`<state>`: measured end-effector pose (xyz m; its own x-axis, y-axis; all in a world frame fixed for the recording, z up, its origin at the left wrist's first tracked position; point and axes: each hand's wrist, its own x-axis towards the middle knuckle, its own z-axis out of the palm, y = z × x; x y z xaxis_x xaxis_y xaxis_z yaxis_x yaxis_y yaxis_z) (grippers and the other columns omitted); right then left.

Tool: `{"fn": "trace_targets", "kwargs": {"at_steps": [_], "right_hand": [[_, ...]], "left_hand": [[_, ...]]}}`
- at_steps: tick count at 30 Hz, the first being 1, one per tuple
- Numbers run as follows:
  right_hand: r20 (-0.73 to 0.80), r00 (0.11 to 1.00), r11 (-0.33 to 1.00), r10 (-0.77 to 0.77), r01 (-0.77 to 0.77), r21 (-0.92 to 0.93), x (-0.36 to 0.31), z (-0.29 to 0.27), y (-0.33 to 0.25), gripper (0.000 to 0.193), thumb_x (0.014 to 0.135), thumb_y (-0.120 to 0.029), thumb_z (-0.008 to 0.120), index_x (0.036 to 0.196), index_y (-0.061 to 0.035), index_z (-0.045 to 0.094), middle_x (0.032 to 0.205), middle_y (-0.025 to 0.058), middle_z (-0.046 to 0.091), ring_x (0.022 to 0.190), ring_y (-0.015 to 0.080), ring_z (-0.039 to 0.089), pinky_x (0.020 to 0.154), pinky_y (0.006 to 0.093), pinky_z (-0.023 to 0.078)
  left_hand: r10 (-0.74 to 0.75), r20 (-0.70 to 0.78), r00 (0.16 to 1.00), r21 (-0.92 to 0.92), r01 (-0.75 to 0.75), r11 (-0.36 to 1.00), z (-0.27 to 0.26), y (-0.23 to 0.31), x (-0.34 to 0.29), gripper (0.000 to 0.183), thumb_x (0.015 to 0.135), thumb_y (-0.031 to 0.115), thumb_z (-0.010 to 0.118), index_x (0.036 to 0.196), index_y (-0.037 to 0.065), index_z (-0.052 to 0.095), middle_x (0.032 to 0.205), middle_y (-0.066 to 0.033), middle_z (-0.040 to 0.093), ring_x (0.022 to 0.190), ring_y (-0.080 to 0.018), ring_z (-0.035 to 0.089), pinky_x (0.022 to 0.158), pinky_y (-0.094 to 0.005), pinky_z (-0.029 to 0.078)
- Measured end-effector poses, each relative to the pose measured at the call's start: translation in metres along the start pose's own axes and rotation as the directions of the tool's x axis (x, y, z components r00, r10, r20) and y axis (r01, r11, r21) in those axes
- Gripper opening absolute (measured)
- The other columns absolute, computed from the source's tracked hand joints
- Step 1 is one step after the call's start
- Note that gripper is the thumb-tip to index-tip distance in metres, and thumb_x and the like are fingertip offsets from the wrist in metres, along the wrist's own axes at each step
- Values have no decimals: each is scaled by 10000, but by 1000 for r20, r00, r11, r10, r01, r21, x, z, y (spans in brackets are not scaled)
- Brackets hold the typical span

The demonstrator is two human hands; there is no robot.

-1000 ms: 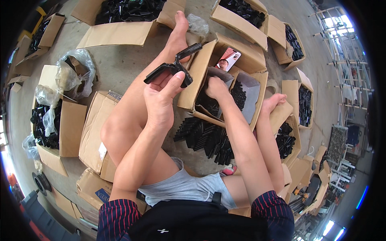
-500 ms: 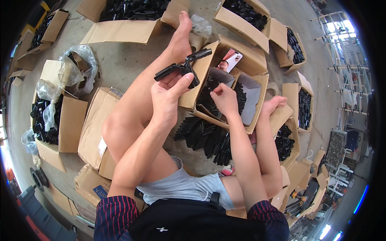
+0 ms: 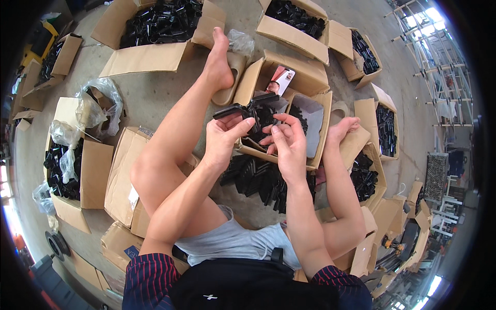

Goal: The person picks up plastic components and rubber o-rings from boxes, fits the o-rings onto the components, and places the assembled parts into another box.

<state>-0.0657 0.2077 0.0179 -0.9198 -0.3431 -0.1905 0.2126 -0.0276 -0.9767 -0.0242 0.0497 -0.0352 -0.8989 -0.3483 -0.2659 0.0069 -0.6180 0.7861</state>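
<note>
- My left hand was closed around a black plastic part, thumb pressed along its underside and the fingers curled behind, so that its long flat arm stuck out to the left above my knuckles.
- My right hand met it from the other side; the fingertips pinched the same black part at its right end, with the fingers only slightly parted and nothing else in their hold.
- I held the part up in the air between both hands, just above the open cardboard box that stood between my legs.
- That box had more black parts inside and a grey liner against its right wall.
- A heap of loose black parts lay on the concrete floor below my wrists, touching the near side of the box.
- My bare left foot rested on a tan sandal beyond the box, and my right foot lay just to the box's right.
- A phone leaned in a box behind it.
- Other cartons of black parts stood around me, some with clear plastic bags.
</note>
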Motion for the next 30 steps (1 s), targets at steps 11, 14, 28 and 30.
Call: {"fn": "trace_targets", "kwargs": {"at_steps": [11, 14, 28, 30], "right_hand": [[-292, 897, 939, -333, 344, -15, 9, 34, 8, 189, 920, -18, 733, 1091, 0, 656, 990, 58, 709, 850, 73, 635, 763, 212, 494], [-314, 878, 931, -362, 358, -74, 9, 36, 16, 135, 905, -48, 760, 1017, -5, 699, 939, 34, 724, 797, 51, 607, 702, 203, 448], [-125, 945, 941, -302, 274, -201, 12, 10, 9, 115, 859, -47, 794, 970, -31, 775, 919, 18, 747, 722, 43, 552, 644, 205, 419], [-123, 968, 972, -221, 208, -111, 12, 10, 6, 109, 865, -25, 783, 971, -10, 765, 931, 21, 742, 753, 43, 579, 665, 199, 442]], "left_hand": [[-7, 183, 983, -68, 20, 997, 2, 2, -6, 213, 888, 49, 752, 1093, 26, 698, 982, -21, 733, 799, -46, 655, 700, -195, 514], [-8, 172, 985, -90, 24, 996, -1, 0, -7, 181, 878, 51, 764, 1046, 50, 696, 914, 12, 708, 767, -35, 632, 683, -192, 502], [26, 178, 984, -4, -25, 1000, 2, 7, -9, 190, 861, 53, 782, 1028, 58, 692, 914, 13, 710, 806, -47, 638, 718, -219, 502], [26, 167, 986, -6, -26, 1000, 1, 5, -9, 200, 850, 34, 786, 1027, 54, 695, 916, 11, 711, 816, -48, 638, 725, -220, 502]]}}
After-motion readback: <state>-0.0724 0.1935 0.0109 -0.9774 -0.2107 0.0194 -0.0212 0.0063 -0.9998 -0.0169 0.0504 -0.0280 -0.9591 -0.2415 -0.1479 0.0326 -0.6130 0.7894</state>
